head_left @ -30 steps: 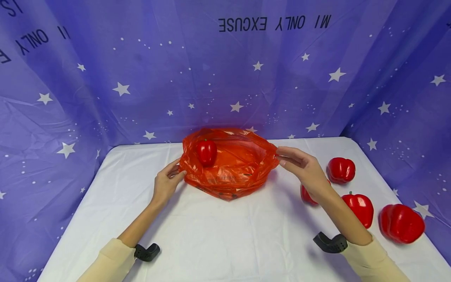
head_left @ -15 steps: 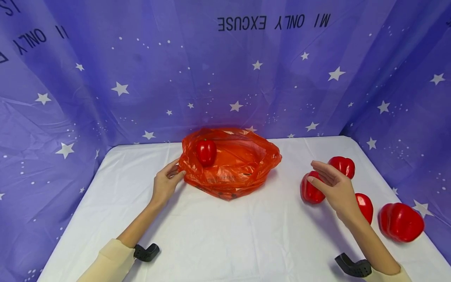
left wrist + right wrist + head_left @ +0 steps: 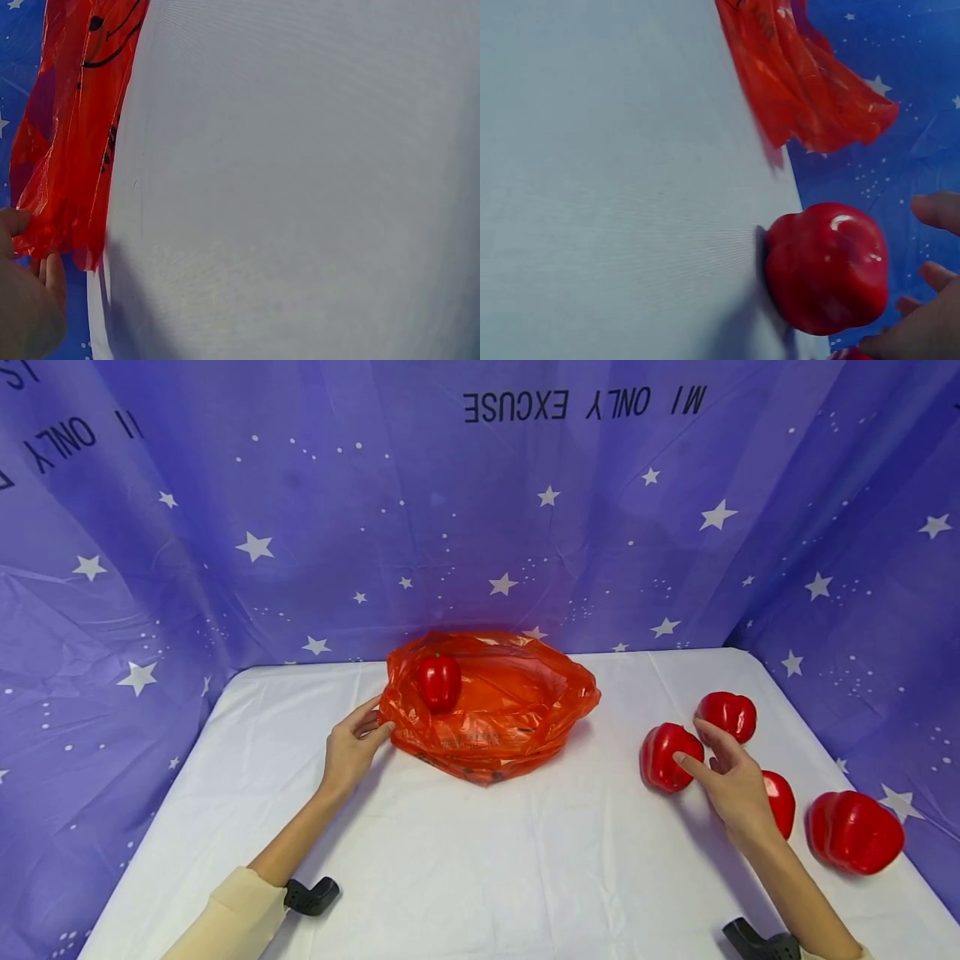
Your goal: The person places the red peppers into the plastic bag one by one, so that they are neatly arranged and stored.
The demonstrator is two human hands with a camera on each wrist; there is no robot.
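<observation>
A crinkled red bag (image 3: 480, 750) gapes around one glossy, apparently upright pepper (image 3: 439, 683), four red peppers (image 3: 855, 832) to its right.

Upside-down black lettering (image 3: 517, 407) is running across the top of a purple, star-patterned curtain (image 3: 442, 547), spelling ONLY and EXCUSE at the back and showing ONLY again on the left side, while dark print on a red plastic bag (image 3: 543, 735) is proving unreadable.

My left hand (image 3: 351, 758) is at the left edge of the bag (image 3: 480, 745), which sits on the table (image 3: 480, 868) before the curtain (image 3: 450, 527). In its left part lies a pepper (image 3: 438, 683). Right of the bag lie four other peppers (image 3: 666, 762); my right hand (image 3: 738, 787) is among them, beside the one nearest the bag.
</observation>
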